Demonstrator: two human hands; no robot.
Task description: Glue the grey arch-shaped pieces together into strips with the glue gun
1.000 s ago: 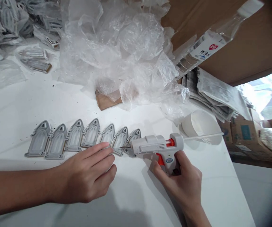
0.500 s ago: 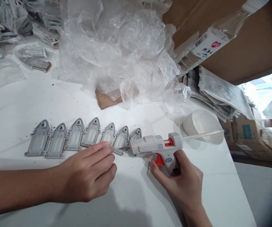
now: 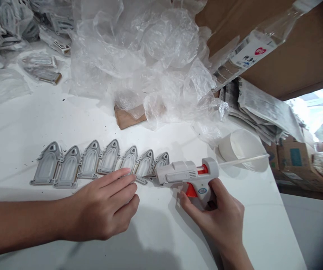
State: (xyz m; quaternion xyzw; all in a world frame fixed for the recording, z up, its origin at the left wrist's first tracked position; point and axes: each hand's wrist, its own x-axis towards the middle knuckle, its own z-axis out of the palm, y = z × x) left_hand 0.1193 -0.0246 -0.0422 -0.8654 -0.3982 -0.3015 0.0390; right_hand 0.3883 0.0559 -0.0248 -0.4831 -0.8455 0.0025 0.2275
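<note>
My right hand grips a grey hot glue gun with a red trigger; a glue stick sticks out of its back. The gun's metal nozzle points left, close to the fingertips of my left hand. Those fingers are drawn together and partly curled; the thumb and whatever they may hold are hidden. Beyond both hands, several grey arch-shaped pieces lie side by side in a row on the white table. My left hand and the gun cover the lower parts of those at the right end.
Crumpled clear plastic bags pile up at the back, with a piece of brown cardboard beneath. Wrapped pieces lie back left. A white plastic cup, newspapers and a leaning plastic bottle are at the right.
</note>
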